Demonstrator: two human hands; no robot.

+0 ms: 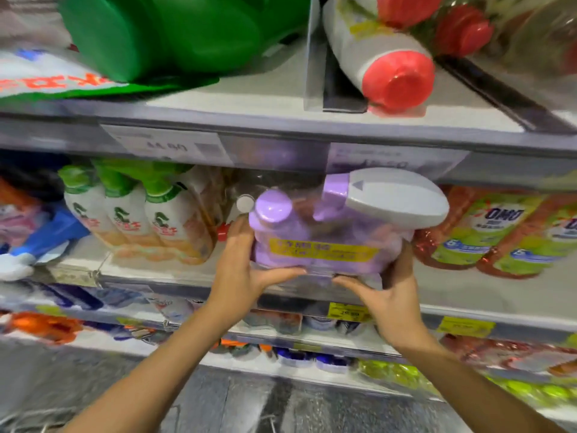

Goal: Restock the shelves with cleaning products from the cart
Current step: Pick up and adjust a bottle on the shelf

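Both forearms reach up from the bottom of the view. The left hand grips the purple pack by its left side: the thumb lies along the lower front edge and the fingers wrap up the side wall. The right hand holds the right side in the same way, with its thumb under the front edge and its fingers going up behind the right corner, partly hidden.

The pack is a film-wrapped purple bottle and a grey-headed spray bottle. It sits between the two sets of fingers at the front of the middle shelf. Whether its base rests on the shelf cannot be told.

Directly below the right thumb there is a yellow price tag. Green-capped bottles stand beyond the left fingers. Red OMO bottles lie beyond the right fingers. Well above both hands, on the upper shelf, are green jugs and a white bottle with a red cap.
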